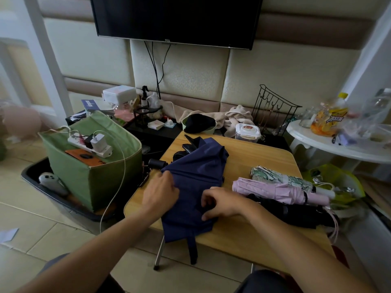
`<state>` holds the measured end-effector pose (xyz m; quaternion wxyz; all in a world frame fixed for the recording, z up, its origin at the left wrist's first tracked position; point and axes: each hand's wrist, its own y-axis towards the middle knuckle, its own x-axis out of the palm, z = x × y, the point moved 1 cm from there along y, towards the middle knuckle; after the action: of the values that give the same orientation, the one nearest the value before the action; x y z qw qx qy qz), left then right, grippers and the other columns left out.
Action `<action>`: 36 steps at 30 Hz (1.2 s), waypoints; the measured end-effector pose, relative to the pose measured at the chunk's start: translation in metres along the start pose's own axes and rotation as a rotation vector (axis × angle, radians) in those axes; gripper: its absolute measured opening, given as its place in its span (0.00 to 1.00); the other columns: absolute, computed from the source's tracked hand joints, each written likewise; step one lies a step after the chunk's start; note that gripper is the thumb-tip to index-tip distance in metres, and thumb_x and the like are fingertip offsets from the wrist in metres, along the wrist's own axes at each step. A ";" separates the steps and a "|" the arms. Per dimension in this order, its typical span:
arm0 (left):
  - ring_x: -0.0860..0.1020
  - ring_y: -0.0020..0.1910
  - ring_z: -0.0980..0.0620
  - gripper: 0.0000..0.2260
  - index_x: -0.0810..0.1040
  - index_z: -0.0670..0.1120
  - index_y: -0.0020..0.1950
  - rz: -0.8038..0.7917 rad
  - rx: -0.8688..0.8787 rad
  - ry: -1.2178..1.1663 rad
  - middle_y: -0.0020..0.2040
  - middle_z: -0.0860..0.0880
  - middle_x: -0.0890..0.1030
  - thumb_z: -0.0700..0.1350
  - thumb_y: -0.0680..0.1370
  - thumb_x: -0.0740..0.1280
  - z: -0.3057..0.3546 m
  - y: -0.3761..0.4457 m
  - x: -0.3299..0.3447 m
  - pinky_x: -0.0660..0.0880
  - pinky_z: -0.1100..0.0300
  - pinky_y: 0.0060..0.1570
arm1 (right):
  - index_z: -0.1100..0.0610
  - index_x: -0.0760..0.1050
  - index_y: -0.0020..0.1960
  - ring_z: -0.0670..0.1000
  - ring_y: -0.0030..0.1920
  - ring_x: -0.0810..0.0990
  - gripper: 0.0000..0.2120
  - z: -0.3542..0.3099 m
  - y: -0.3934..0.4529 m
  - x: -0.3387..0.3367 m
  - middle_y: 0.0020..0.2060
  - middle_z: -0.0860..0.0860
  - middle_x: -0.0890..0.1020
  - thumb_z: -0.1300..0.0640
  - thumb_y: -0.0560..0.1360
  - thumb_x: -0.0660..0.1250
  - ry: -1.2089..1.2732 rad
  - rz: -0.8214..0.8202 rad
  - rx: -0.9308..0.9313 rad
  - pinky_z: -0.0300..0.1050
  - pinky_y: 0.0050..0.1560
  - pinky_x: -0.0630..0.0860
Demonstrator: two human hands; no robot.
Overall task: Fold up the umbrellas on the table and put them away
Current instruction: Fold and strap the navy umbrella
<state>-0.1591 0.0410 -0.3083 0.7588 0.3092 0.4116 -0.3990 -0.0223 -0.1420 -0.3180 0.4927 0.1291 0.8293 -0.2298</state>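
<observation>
A navy blue umbrella (196, 176) lies loose and half-collapsed on the wooden table (254, 157), its black handle (156, 163) sticking past the left edge and its strap hanging over the front edge. My left hand (160, 192) grips a fold of the navy canopy near the handle end. My right hand (218, 203) pinches the cloth near the middle with curled fingers. To the right lie three folded umbrellas: a green floral one (275, 174), a pink one (277, 190) and a black one (296, 212).
A green fabric bin (88, 170) holding a power strip and chargers stands left of the table in a black tray. Behind are a food container (247, 132), a wire rack (273, 111) and towels. A white round side table (338, 142) with bottles stands at right.
</observation>
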 end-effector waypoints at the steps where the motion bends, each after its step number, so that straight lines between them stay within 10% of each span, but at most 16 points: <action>1: 0.76 0.54 0.44 0.10 0.71 0.44 0.57 0.020 -0.159 -0.014 0.56 0.46 0.74 0.46 0.78 0.64 -0.006 0.002 -0.002 0.69 0.56 0.47 | 0.47 0.77 0.55 0.46 0.51 0.74 0.19 0.000 0.000 0.000 0.52 0.44 0.74 0.42 0.70 0.79 0.004 -0.007 -0.002 0.40 0.45 0.69; 10: 0.86 0.39 0.40 0.06 0.77 0.37 0.51 -0.338 -0.623 -0.404 0.44 0.38 0.85 0.40 0.81 0.66 -0.038 0.022 -0.016 0.85 0.47 0.42 | 0.47 0.79 0.44 0.45 0.45 0.81 0.12 0.008 0.007 0.004 0.44 0.45 0.83 0.40 0.80 0.68 0.214 0.245 0.041 0.52 0.49 0.79; 21: 0.80 0.34 0.48 0.04 0.79 0.37 0.50 -0.108 -0.601 -0.592 0.41 0.43 0.80 0.38 0.79 0.69 -0.054 0.055 0.006 0.76 0.60 0.25 | 0.48 0.78 0.49 0.42 0.41 0.75 0.01 0.005 0.022 0.010 0.46 0.42 0.75 0.51 0.80 0.69 0.133 0.565 -0.052 0.36 0.43 0.70; 32: 0.71 0.27 0.49 0.15 0.76 0.45 0.40 -0.200 -0.703 -1.092 0.30 0.49 0.76 0.54 0.79 0.62 -0.037 0.077 -0.001 0.65 0.58 0.31 | 0.50 0.72 0.71 0.49 0.65 0.68 0.30 -0.005 0.043 0.021 0.63 0.46 0.70 0.33 0.76 0.61 -0.068 0.536 -0.070 0.47 0.66 0.69; 36: 0.79 0.49 0.47 0.22 0.78 0.47 0.58 -0.316 -0.582 -1.004 0.52 0.47 0.81 0.65 0.79 0.64 -0.035 0.077 -0.003 0.73 0.52 0.50 | 0.50 0.64 0.79 0.53 0.71 0.63 0.37 -0.005 0.044 0.031 0.72 0.48 0.65 0.32 0.77 0.64 -0.135 0.463 -0.010 0.50 0.71 0.64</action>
<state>-0.1074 0.1073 -0.3109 0.8453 -0.2025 0.1365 -0.4752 -0.0220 -0.1021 -0.3538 0.5874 0.2974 0.7439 -0.1147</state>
